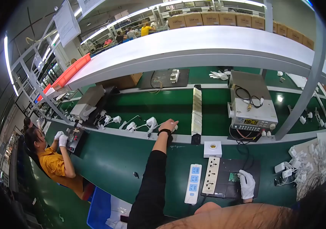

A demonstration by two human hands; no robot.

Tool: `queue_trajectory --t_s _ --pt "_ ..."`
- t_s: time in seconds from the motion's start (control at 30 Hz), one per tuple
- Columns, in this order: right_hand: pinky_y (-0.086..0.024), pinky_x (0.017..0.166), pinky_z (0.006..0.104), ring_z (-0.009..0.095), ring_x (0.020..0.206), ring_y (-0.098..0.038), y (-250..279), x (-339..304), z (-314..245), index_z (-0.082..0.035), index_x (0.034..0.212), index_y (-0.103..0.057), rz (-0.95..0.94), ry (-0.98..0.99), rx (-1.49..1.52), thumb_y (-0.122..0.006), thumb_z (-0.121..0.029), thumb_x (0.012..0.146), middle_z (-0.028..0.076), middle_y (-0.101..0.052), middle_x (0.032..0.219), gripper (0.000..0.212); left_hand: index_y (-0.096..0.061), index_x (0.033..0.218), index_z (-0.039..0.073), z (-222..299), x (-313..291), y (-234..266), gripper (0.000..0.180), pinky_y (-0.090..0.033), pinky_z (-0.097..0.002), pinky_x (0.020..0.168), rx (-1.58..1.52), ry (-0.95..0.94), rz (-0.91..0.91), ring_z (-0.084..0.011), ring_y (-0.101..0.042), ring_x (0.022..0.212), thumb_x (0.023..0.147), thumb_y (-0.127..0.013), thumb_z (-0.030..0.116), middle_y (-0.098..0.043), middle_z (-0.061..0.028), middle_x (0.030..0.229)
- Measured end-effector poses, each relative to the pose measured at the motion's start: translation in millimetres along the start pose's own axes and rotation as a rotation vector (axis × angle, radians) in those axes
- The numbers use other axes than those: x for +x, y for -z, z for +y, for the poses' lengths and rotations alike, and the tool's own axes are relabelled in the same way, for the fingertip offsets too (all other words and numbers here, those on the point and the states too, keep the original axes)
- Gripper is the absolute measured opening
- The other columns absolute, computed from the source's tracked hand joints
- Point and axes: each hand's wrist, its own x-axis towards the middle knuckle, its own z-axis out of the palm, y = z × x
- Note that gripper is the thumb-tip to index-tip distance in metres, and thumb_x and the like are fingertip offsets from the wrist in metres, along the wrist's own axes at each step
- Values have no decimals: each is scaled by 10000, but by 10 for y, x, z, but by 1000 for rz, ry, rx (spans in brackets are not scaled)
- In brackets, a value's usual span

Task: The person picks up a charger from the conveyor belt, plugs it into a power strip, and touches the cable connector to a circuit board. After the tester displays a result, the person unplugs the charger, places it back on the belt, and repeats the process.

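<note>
Head view: one small green circuit board [233, 177] lay on one flat black mat [228, 189], near two power strips, one white with three blue sockets [193, 184], one cream [211, 176]. The white-gloved right hand [246, 185] had bent fingers at the board's edge; pinching could not be determined. The bare left hand [167, 126], fingers curled, reached over one grey rail [182, 141]; its grip could not be determined.
</note>
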Motion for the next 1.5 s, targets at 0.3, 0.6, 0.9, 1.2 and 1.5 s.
queue_trajectory --t_s 0.3,0.6,0.9,1.2,1.5 --pt "-506 817 324 240 853 -655 20 -15 -59 -20 1067 -655 22 36 -9 -618 -47 838 114 -689 929 234 -573 1112 82 154 -1365 570 206 -431 -242 783 -853 -719 -97 -98 -535 891 926 -492 118 -572 -11 1012" --pt "-469 935 388 293 1086 -575 -173 24 -1586 -44 1297 -527 189 385 80 -844 -348 675 130 -541 1238 762 -526 1185 25 767 -3000 1255 299 -448 -312 822 -529 -1226 -718 -169 -565 939 926 -570 169 -569 -56 1063" --pt "-501 808 337 206 709 -642 269 -670 -712 -33 1083 -634 -949 -371 683 -595 -208 935 55 -649 744 232 -567 1203 29 1048 -2229 309 302 -416 -312 960 -728 -976 -683 -170 -541 1076 951 -560 196 -582 -61 1166" --pt "-474 699 254 157 598 -518 598 -446 -393 -68 1184 -608 51 -129 1382 -534 -368 960 48 -565 786 381 -642 1110 59 1222 -1755 -548 333 -451 -311 899 -391 -979 -808 -176 -584 1012 1013 -438 303 -652 -56 1046" --pt "-481 583 241 115 675 -593 415 141 -178 -31 1106 -664 -85 -177 382 -660 -131 864 57 -600 879 261 -661 1075 83 1162 -1957 -572 292 -417 -374 946 38 -1196 -430 -274 -574 1026 994 -446 265 -658 -83 1059"
